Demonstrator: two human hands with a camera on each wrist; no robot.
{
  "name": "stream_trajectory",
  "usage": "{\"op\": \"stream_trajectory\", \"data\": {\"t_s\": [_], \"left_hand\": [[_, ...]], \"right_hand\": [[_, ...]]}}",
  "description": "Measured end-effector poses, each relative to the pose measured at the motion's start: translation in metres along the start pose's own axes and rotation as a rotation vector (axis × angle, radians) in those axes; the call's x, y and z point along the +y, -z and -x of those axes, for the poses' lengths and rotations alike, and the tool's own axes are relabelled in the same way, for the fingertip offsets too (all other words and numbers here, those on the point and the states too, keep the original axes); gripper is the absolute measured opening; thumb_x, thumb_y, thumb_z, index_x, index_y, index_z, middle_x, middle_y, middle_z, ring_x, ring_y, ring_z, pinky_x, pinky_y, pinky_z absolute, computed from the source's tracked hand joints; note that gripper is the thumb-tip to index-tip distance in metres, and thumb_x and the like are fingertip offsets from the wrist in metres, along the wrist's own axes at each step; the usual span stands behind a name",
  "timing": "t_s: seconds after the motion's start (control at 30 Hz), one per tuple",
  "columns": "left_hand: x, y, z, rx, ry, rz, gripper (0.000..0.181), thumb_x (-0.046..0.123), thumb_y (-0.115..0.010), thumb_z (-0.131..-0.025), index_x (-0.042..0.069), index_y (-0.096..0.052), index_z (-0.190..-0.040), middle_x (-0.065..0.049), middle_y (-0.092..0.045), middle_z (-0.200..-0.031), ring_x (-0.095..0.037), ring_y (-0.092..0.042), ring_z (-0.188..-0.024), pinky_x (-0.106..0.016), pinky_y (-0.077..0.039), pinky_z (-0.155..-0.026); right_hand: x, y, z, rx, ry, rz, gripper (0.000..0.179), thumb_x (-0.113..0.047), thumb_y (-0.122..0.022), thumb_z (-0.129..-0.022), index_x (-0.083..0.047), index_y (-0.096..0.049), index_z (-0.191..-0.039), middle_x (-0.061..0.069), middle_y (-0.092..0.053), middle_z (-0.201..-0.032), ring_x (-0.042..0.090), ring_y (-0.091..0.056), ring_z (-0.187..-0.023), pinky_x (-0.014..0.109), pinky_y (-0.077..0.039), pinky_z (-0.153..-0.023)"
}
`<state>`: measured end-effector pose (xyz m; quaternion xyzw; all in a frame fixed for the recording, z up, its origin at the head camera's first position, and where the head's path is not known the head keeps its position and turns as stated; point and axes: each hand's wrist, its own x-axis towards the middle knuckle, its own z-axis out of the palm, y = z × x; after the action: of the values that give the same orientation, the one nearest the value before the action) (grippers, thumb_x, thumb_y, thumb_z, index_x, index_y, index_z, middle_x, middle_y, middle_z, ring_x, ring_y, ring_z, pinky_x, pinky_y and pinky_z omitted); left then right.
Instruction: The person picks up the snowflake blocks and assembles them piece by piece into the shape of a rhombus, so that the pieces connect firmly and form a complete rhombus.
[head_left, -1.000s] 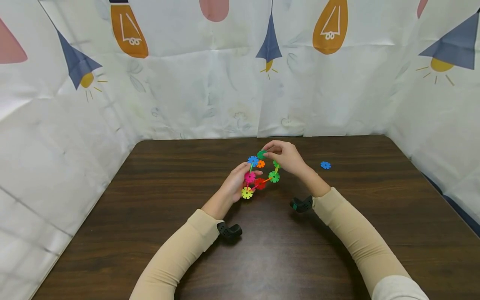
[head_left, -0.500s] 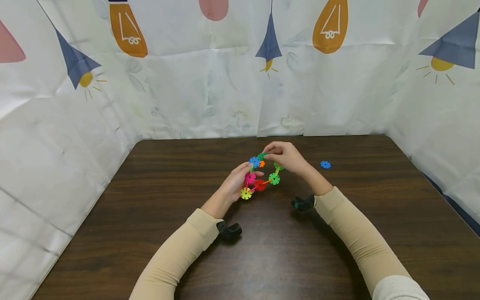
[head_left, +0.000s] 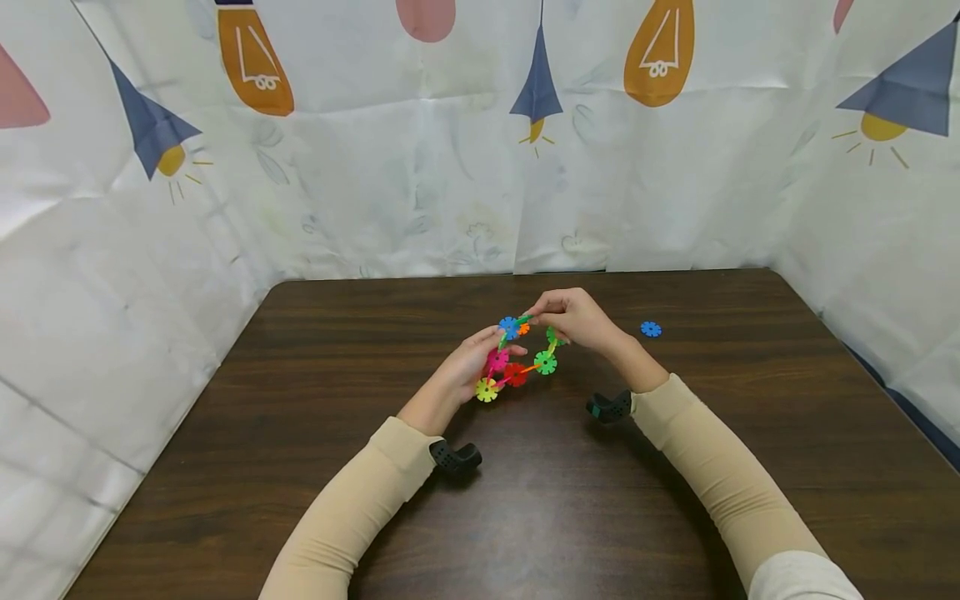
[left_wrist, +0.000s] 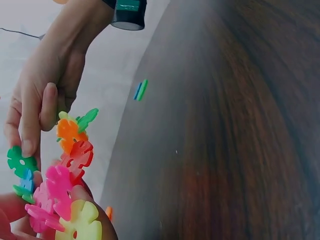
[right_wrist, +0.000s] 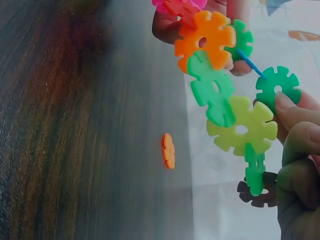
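A chain of notched, flower-shaped plastic discs in several colours curves between the two hands above the table. My left hand [head_left: 468, 362] grips it near the pink disc [head_left: 498, 360] and the blue disc [head_left: 509, 327]. A yellow disc [head_left: 487, 390] hangs lowest. My right hand [head_left: 573, 321] pinches a dark green disc [right_wrist: 278, 86] between thumb and fingers; this disc meets the blue disc [right_wrist: 251, 64], seen edge-on in the right wrist view. The chain's other side runs through orange [right_wrist: 204, 42], light green [right_wrist: 212, 90] and yellow-green discs, with its end near the right hand.
On the brown table [head_left: 375, 333], a loose blue disc [head_left: 651, 330] lies right of the right hand. A loose orange disc [right_wrist: 169, 151] lies beneath the chain. A patterned white cloth [head_left: 450, 192] hangs behind the table.
The dark green disc has tilted from face-on to nearly edge-on in the head view. My right hand has come slightly down and nearer, and the chain's lower end has shifted a little left and down.
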<state>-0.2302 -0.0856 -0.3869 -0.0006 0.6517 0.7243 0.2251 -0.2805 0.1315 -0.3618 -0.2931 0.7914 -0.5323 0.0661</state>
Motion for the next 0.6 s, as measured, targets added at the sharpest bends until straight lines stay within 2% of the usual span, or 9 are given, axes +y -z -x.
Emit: {"op": "stream_trajectory", "data": {"t_s": [0.23,0.43,0.6], "left_hand": [[0.003,-0.001,0.004,-0.011,0.003,0.013,0.042,0.027,-0.038,-0.113,0.012,-0.047,-0.151,-0.005,-0.069,-0.113,-0.008,-0.047,-0.056,-0.024,-0.048,-0.054],[0.001,-0.002,0.002,-0.040,0.018,0.082,0.044,0.030,-0.037,-0.114,0.010,-0.042,-0.152,-0.011,-0.067,-0.126,-0.008,-0.050,-0.058,-0.026,-0.049,-0.058],[0.000,-0.002,0.000,-0.037,0.018,0.139,0.048,0.034,-0.038,-0.113,0.009,-0.037,-0.154,-0.017,-0.064,-0.134,-0.006,-0.051,-0.056,-0.028,-0.049,-0.062]], "right_hand": [[-0.001,-0.006,0.001,0.023,-0.007,-0.007,0.013,0.008,-0.059,-0.100,0.014,-0.069,-0.105,0.033,-0.070,-0.108,0.013,-0.037,-0.042,0.024,-0.035,-0.044],[-0.002,-0.011,0.000,0.051,-0.028,0.059,0.010,0.000,-0.064,-0.100,0.002,-0.072,-0.105,0.025,-0.073,-0.109,0.016,-0.040,-0.043,0.028,-0.040,-0.045],[-0.003,-0.015,-0.001,0.093,-0.044,0.083,0.015,-0.005,-0.064,-0.101,-0.001,-0.074,-0.113,0.026,-0.072,-0.102,0.018,-0.041,-0.046,0.028,-0.038,-0.046]]}}
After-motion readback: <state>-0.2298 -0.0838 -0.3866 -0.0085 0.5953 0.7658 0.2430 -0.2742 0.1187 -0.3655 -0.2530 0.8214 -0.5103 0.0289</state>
